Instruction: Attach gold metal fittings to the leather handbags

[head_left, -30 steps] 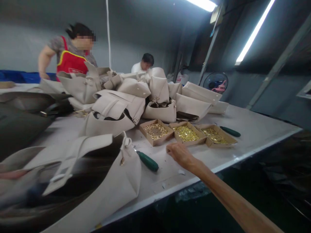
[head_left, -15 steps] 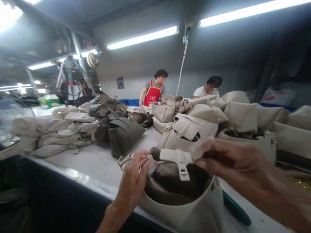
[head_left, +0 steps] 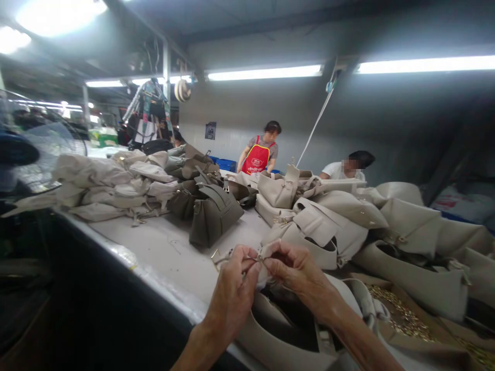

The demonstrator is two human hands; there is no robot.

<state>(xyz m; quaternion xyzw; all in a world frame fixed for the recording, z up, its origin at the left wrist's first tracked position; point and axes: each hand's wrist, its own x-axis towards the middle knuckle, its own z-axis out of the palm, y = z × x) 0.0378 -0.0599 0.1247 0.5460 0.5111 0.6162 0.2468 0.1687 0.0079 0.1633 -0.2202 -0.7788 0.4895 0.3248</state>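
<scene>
Trainee: Head view. Locate the bag and state the grip.

Instructor: The open pale bag (head_left: 266, 342) sits at the counter's (head_left: 154, 242) near edge, beneath both hands. The left hand (head_left: 235, 281) and right hand (head_left: 299, 265) meet, fingers pinched on a pale strap (head_left: 227, 256); the detail between the fingertips is too small to identify.

Trainee: Handling properties?

Instructor: By appearance: light, smooth, semi-stiff walls, liable to crease. Hold the bag by its rim, the strap near its end.

Trainee: Surface and room?

Instructor: The counter is pale and flat. Dark bags (head_left: 212, 219) stand back from the near edge; heaped bags (head_left: 332, 226) extend toward the far edge. Gold-coloured fittings (head_left: 406, 314) lie right of the bag. Beyond the far edge are two co-workers, one in a red apron (head_left: 257, 158), under strip lights (head_left: 266, 73).
</scene>
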